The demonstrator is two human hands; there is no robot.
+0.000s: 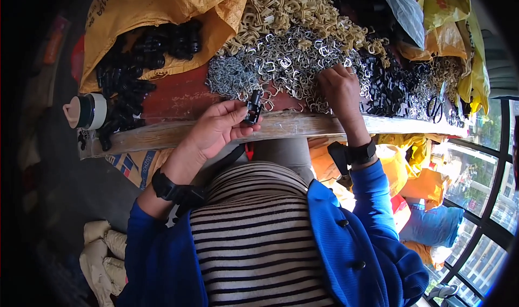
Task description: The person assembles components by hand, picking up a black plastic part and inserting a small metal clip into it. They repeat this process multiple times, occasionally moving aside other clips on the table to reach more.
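My left hand (pixel 219 124) is closed on a small black plastic part (pixel 252 108), held upright between thumb and fingers just above the table's front edge. My right hand (pixel 340 85) reaches into a heap of silver metal hooks (pixel 286 61). Its fingers are bent together and point down among the hooks; whatever is between the fingertips is hidden. Left of the hooks is a mound of small grey metal pieces (pixel 232 74), close to my left hand. Small black pieces (pixel 386 90) are piled right of my right hand.
Beige clips (pixel 294 9) are heaped behind the hooks. An orange woven sack (pixel 167 4) spills black parts (pixel 119 90) at the left, beside a round cream-and-black container (pixel 86 111). Scissors (pixel 434 107) lie at the right. Yellow bags (pixel 476 53) hang over the right end.
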